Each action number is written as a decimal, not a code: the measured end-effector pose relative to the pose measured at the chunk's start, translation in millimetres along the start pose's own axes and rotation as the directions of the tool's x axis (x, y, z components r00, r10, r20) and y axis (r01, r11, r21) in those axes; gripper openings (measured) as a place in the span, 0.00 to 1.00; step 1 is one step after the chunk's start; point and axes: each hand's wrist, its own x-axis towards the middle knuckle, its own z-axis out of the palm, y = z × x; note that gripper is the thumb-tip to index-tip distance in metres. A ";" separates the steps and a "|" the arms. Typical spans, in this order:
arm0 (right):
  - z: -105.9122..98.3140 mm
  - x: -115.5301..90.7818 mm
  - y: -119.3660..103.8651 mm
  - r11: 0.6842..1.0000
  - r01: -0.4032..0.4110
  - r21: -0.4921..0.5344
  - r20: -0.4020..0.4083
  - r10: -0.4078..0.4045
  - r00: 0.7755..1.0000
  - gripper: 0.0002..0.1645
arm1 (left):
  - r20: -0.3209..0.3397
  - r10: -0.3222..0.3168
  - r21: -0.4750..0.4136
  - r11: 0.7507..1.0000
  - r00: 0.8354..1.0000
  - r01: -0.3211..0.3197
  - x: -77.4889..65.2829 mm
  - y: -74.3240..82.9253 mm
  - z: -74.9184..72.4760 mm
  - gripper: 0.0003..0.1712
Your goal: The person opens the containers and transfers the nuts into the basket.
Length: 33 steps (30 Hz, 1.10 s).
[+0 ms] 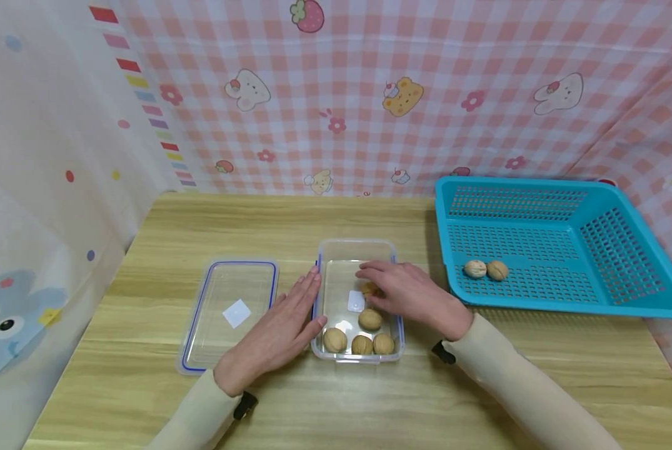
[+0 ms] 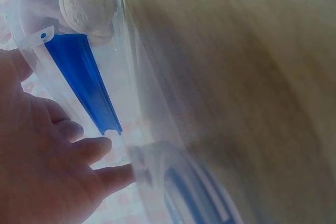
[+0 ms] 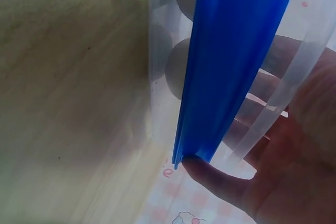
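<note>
A clear plastic box (image 1: pixel 328 275) with blue side latches stands mid-table. Several walnuts (image 1: pixel 334 340) lie inside, mostly along its near end, around a small white packet (image 1: pixel 356 301). My right hand (image 1: pixel 406 290) reaches in over the right wall and pinches a walnut (image 1: pixel 371 289) between thumb and fingers, low in the box; the fingers partly hide it. Fingers straight, my left hand (image 1: pixel 279 328) rests along the box's left wall, beside the blue latch (image 2: pixel 86 85). In the right wrist view, the other blue latch (image 3: pixel 231 61) covers part of the walnuts behind the wall.
Left of the box lies its clear lid (image 1: pixel 212 337) with a blue seal and a white square (image 1: pixel 237 314) on it; my left hand overlaps its right edge. At the right stands a turquoise basket (image 1: pixel 589 250) holding two walnuts (image 1: pixel 497 270). A checked cloth (image 1: pixel 336 75) hangs behind the table.
</note>
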 end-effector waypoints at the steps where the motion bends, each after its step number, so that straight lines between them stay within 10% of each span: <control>1: 0.0 0.5 -0.1 1.000 -0.002 -0.005 0.004 0.002 1.000 0.29 | -0.001 0.000 0.000 1.000 1.000 0.000 -0.2 0.1 -0.1 0.43; 33: -0.9 2.2 3.6 0.994 0.079 0.070 0.005 -0.080 0.997 0.13 | -0.006 0.014 0.008 1.000 1.000 -0.014 -1.2 -1.4 1.2 0.43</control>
